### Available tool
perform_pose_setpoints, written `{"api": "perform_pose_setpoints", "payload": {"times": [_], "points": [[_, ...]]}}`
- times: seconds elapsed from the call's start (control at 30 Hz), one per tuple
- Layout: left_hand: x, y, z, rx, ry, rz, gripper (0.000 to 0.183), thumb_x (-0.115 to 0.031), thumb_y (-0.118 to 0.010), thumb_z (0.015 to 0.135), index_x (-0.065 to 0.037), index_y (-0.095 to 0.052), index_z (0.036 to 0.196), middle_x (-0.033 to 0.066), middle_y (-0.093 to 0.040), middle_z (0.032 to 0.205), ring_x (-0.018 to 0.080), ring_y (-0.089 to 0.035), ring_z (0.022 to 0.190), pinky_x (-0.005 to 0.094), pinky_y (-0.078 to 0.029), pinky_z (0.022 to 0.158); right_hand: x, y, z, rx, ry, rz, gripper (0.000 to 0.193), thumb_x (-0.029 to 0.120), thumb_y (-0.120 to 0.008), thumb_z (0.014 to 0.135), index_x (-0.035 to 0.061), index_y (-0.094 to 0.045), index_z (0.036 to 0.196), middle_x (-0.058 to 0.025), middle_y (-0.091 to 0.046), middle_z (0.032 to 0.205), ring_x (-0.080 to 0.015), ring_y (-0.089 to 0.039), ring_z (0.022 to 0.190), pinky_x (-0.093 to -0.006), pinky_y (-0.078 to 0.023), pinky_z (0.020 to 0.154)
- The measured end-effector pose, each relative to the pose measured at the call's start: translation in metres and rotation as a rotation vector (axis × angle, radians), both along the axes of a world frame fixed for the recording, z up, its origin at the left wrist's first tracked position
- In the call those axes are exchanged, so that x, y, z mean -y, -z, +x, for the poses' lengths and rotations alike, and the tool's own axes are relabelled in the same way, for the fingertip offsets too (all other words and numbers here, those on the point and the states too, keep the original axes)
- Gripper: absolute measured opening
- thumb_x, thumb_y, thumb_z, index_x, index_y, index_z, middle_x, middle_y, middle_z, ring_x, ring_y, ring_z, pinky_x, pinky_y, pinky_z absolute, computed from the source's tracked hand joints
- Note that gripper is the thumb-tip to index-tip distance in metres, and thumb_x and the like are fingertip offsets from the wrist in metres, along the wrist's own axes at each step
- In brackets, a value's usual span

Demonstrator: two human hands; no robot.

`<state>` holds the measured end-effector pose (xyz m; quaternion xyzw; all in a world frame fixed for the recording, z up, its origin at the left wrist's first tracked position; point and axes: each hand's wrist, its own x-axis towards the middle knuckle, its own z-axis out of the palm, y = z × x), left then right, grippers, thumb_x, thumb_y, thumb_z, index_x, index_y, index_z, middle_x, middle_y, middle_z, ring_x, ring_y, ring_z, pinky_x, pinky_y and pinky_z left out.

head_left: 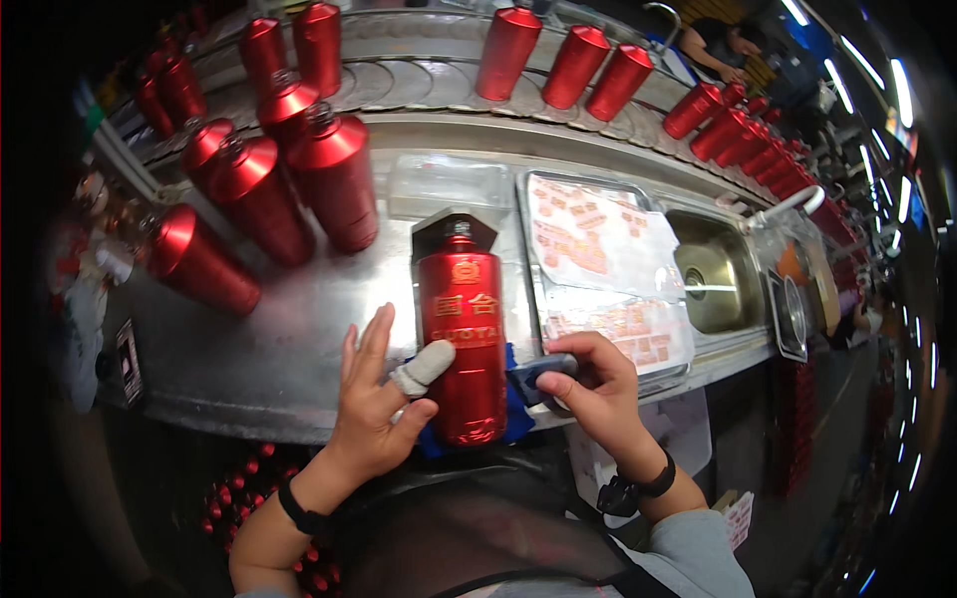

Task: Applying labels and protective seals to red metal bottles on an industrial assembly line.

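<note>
A glossy red bottle (465,369) with gold printing lies in front of me at the bench edge, its neck pointing away. Behind its neck shows a dark angular holder (431,239), and blue cloth (520,424) peeks out beneath it. My left hand (384,399) is on the bottle's left side with fingers spread. A white finger cover (427,367) on one finger touches the bottle's face. To the right of the bottle, my right hand (598,384) pinches a flat, dark blue-grey scraper-like piece (543,379) between thumb and fingers; its exact kind is unclear.
Several red bottles (334,184) stand at the left on the metal bench (289,349). Beyond, a conveyor (419,85) carries more. Sheets of red-and-gold labels (608,239) lie on a tray at right, beside a sink (713,269). Another person (718,50) works at the far right.
</note>
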<state>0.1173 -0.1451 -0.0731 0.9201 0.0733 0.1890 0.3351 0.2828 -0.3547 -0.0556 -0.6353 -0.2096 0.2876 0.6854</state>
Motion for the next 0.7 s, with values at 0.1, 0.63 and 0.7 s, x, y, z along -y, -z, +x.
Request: {"api": "perform_pose_setpoints", "payload": {"times": [0.1,0.63,0.7], "points": [[-0.001,0.000,-0.001,0.022,-0.011,-0.042,0.048,-0.044,-0.053,0.096,-0.012,-0.064,0.130,0.0280,-0.027,0.155,0.0404,-0.031,0.142,0.0610,-0.012,0.113,0.027,0.016,0.025,-0.092,0.041,-0.073,0.019,0.004,-0.069,0.086,0.0014,-0.064,0.104,0.0002,-0.064,0.087,-0.0040,-0.054,0.072,-0.0214,-0.043,0.068],[0.001,0.018,-0.006,0.018,-0.099,-0.212,0.054,-0.038,-0.047,0.099,0.001,-0.055,0.135,0.0288,-0.031,0.153,0.0411,-0.036,0.136,0.0467,-0.021,0.115,0.118,0.077,0.139,0.731,0.357,-1.030,0.047,0.028,-0.081,0.069,0.0020,-0.062,0.103,-0.0164,-0.059,0.099,-0.0323,-0.060,0.091,-0.0412,-0.049,0.077],[0.001,0.019,-0.007,0.018,-0.101,-0.209,0.054,-0.037,-0.047,0.098,0.001,-0.055,0.136,0.0288,-0.031,0.153,0.0414,-0.036,0.136,0.0465,-0.022,0.114,0.119,0.084,0.143,0.761,0.391,-1.088,0.050,0.030,-0.082,0.068,0.0019,-0.062,0.104,-0.0173,-0.059,0.102,-0.0341,-0.060,0.094,-0.0422,-0.050,0.079]]}}
